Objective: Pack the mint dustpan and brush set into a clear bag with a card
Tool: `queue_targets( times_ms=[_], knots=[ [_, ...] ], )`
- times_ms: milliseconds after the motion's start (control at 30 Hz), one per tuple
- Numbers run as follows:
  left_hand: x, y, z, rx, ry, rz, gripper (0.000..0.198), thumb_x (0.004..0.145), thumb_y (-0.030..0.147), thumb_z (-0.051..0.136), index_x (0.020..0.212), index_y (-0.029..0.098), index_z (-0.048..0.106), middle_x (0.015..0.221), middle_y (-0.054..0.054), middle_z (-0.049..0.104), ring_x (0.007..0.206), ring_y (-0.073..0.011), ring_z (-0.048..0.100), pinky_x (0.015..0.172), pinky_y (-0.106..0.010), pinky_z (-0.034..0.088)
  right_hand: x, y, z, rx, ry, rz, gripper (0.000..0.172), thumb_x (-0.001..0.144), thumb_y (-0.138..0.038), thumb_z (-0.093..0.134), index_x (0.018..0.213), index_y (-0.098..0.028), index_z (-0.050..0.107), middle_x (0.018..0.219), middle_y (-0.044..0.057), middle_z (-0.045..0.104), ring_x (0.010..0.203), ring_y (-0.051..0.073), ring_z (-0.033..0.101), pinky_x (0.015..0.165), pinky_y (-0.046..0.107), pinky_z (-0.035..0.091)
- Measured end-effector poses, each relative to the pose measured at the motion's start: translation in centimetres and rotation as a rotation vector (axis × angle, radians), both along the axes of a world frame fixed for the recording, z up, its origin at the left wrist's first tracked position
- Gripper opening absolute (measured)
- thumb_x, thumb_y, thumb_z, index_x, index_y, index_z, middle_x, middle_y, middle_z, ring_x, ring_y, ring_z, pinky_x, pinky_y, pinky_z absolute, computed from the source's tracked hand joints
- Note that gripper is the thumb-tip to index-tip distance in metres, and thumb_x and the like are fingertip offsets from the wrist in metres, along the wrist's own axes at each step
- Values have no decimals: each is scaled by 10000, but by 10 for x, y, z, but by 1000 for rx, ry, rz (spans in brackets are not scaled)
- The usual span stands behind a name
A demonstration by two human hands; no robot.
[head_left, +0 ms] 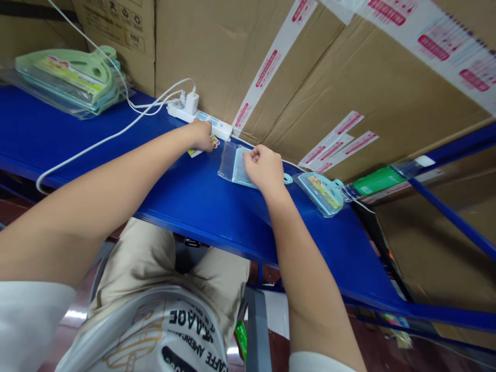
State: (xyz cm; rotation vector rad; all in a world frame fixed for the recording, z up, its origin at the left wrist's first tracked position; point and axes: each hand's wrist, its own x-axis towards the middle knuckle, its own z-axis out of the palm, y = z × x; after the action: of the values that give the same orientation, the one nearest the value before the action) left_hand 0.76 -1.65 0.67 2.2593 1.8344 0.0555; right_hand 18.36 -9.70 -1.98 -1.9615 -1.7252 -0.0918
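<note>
My left hand (202, 135) reaches to the back of the blue table, close in front of the power strip. Its fingers are closed and press down on a small printed card (196, 153), which shows yellow and red on either side of them. My right hand (266, 168) is closed in a pinch over a light blue dustpan (241, 168) in a clear plastic bag (226, 160). The dustpan lies flat, its looped handle showing to the right of my wrist. Farther right lies another bagged small dustpan (323, 192) with a printed card inside.
A white power strip (222, 129) with a plugged-in charger (191, 102) and loose white cables stands along the cardboard boxes (217, 57). At the left lie bagged larger green and blue dustpans (73, 77). A green-labelled bottle (382, 181) lies on its side at the right.
</note>
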Motion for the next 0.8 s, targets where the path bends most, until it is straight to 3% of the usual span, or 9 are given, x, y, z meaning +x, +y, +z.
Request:
queue_targets(
  times_ms=[133,267,367,567,667,800],
  knots=[
    [0,3,-1,-38,-23,-36,719,861,260,702,1541,73,560,1433,-206,702,1344,-350,677,1073,-332,510,1,1,-1,8,23,18,191,940,-330,605,773,-239,598,800,60,681,830,246,636,826,379,490],
    [2,5,-4,-61,-39,-61,610,890,299,665,1432,19,657,1345,-252,741,1306,-378,703,1036,-346,519,-2,-1,1,-7,36,22,199,933,-322,595,750,-246,572,786,53,676,828,245,639,829,384,497],
    [1,8,-7,-24,-82,-31,541,902,356,672,1346,51,717,1318,-223,756,1298,-375,704,1032,-346,516,-3,-2,3,-29,34,8,196,933,-322,595,755,-246,570,814,64,692,861,255,658,842,390,505],
    [-6,8,-8,135,-399,-7,670,783,183,787,1430,135,622,1366,-148,725,1326,-330,651,1061,-309,468,-6,1,2,-53,-34,-53,301,943,-509,633,843,-226,658,885,116,744,939,312,705,854,429,548],
    [-5,5,-7,133,-584,-79,571,773,153,791,1326,131,649,1246,-141,749,1336,-351,613,1109,-361,437,-15,4,4,-154,-117,-106,393,939,-559,649,962,-178,740,1037,192,778,1033,360,738,882,460,571],
    [4,1,-9,107,-711,-164,450,749,131,784,1184,154,674,1065,-110,751,1325,-368,609,1106,-398,436,-26,7,7,-257,-218,-127,401,956,-467,642,1094,-125,799,1158,233,784,1132,380,756,921,453,589]
  ],
)
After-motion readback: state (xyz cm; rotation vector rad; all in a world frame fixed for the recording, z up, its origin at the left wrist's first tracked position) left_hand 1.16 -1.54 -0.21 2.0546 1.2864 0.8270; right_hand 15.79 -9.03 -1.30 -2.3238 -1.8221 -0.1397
